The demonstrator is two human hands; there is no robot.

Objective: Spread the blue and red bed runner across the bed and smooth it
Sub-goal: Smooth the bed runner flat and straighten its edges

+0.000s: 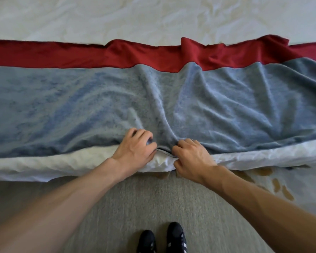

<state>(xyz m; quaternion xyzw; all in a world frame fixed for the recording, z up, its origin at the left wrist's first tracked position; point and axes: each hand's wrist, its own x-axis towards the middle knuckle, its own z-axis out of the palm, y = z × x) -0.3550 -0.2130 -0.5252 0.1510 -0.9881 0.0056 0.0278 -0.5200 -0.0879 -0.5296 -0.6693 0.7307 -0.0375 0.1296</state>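
In the head view, the runner (pixel 80 106) is seen laid across the bed (pixel 117 19) from left to right. Its wide blue part is nearest the person, and its red strip (pixel 53 53) is on the far side. The left half is laid fairly flat. The middle and the right half are bunched into folds, and the red strip is rumpled there too.

The near edge of the runner is held by both hands, close together, by the edge of the bed. A bit of blue cloth is gripped in the curled fingers of the left hand (pixel 135 145). The edge is pinched by the curled fingers of the right hand (pixel 192 156).

White bedding (pixel 44 165) is seen under the near edge. A grey floor (pixel 153 198) and two black shoes (pixel 161 240) are seen below.
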